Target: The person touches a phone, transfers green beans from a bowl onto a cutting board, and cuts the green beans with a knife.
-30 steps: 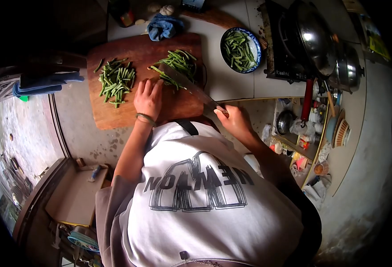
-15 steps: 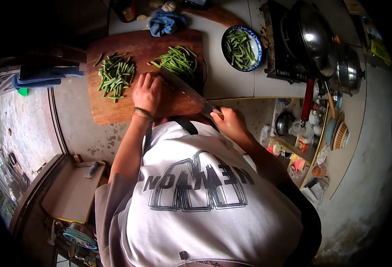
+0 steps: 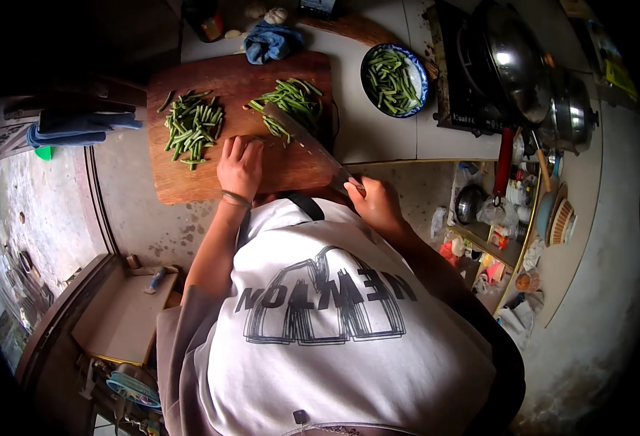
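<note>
From the head-worn camera: a person in a white printed top stands at a wooden cutting board, the right hand just off its near right corner, fingers closed round the handle of a knife. The blade slants forward and left over the board, its far end beside a pile of green beans at the right. Short bean pieces lie heaped at the left; others sit in a blue-rimmed bowl on the bench. The left hand rests knuckles up, low between the two piles, its fingers curled; whether they pinch anything cannot be told, since they hide what lies beneath.

The beans look light, firm and smooth enough to roll, best taken as a small bundle pressed from above with fingertips tucked. The knife should feel stiff and heavier, safest by its handle. Both forearms angle inward, wrists fairly straight.
</note>
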Tool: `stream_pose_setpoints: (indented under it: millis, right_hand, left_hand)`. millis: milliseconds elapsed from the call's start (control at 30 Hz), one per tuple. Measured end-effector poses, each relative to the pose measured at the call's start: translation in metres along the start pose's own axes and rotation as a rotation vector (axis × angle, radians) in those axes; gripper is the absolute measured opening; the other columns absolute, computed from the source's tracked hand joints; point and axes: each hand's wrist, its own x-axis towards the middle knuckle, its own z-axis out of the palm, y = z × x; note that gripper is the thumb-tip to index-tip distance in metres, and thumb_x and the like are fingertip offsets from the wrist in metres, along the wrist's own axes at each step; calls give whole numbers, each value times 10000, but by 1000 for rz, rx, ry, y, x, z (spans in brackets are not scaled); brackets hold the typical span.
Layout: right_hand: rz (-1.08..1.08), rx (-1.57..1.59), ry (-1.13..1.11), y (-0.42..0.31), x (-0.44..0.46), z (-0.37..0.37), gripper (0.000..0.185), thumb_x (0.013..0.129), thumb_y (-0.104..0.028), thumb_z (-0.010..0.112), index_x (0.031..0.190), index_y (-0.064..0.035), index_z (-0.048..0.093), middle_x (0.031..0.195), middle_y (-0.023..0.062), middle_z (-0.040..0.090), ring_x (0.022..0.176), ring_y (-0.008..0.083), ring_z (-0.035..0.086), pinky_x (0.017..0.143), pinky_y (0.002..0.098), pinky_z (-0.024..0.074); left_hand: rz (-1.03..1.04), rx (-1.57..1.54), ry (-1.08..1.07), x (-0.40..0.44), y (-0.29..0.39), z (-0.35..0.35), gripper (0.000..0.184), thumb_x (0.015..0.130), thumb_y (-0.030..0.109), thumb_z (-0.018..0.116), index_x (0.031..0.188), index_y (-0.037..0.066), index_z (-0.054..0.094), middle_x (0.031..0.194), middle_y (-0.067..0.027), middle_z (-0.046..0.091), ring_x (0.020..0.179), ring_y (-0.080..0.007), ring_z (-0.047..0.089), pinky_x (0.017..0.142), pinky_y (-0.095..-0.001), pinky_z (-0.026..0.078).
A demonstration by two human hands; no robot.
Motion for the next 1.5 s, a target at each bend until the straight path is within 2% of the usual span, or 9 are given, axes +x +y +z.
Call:
stream_pose_setpoints:
  millis: [200, 333, 533, 567, 767, 867, 933, 1000, 1500]
  right_hand:
    - [-48, -90, -130, -1, 1, -7, 316, 901, -316, 693, 788, -24, 653, 714, 210, 656, 682, 427, 656, 608, 487, 509]
    - [-6, -56, -207, -1, 10, -7, 322, 896, -321, 697, 789, -21, 645, 711, 216, 648, 668, 424, 649, 604, 484, 505]
    - [-82, 134, -16, 25, 22, 6, 296, 895, -279, 717, 792, -15, 634, 688, 195, 630, 622, 399, 621, 577, 435, 480]
    - [-95, 136, -7, 31, 23, 9, 277, 894, -264, 725, 819, -11, 639, 679, 193, 619, 610, 389, 613, 576, 420, 475]
    - [-35, 62, -139, -3, 17, -10, 288, 908, -295, 695, 844, -16, 658, 693, 197, 631, 615, 394, 621, 591, 431, 486]
    - [-26, 5, -138, -7, 14, -11, 302, 913, -317, 680, 856, -21, 665, 696, 199, 636, 626, 396, 632, 597, 442, 491]
    - [-6, -29, -137, -10, 14, -14, 303, 913, -328, 681, 858, -30, 675, 693, 191, 643, 632, 392, 643, 599, 446, 493]
    - [9, -17, -130, -7, 15, -13, 298, 914, -328, 683, 858, -35, 679, 693, 186, 647, 631, 390, 643, 598, 445, 492]
    - [-37, -64, -143, -8, 13, -12, 250, 895, -308, 696, 864, -60, 680, 707, 176, 666, 663, 408, 654, 605, 474, 513]
  left_hand:
    - [-108, 17, 151, -19, -2, -42, 209, 820, 32, 717, 1020, 89, 697, 1012, -117, 640, 952, -339, 626, 796, -416, 521]
    - [-370, 170, 165, -47, -35, -65, 289, 850, 46, 697, 1132, 106, 676, 1143, -94, 632, 998, -311, 646, 815, -405, 531]
    - [-308, 274, 42, -45, -68, -65, 285, 887, 100, 678, 1171, 111, 652, 1196, -70, 615, 997, -280, 651, 793, -400, 544]
    - [-297, 274, 27, -45, -73, -64, 298, 906, 125, 667, 1204, 123, 657, 1194, -118, 607, 1041, -315, 626, 820, -417, 540]
    - [-145, 326, 82, -34, -57, -73, 214, 878, 115, 698, 1091, 95, 700, 1125, -126, 644, 1008, -327, 646, 753, -407, 560]
    - [49, 224, 60, -33, -33, -48, 186, 858, 100, 707, 1044, 87, 714, 1086, -118, 657, 993, -322, 656, 727, -392, 570]
    - [117, 34, -11, -3, 1, -45, 215, 796, 47, 705, 1011, 61, 709, 1051, -92, 655, 939, -287, 646, 730, -380, 563]
    - [181, 40, -176, -4, -3, -21, 389, 755, 87, 637, 1140, 65, 688, 1140, -63, 645, 1054, -263, 621, 763, -359, 577]
    - [110, 82, -106, -12, 3, -1, 378, 723, 76, 627, 1095, 83, 692, 1171, -46, 642, 1105, -270, 598, 839, -368, 559]
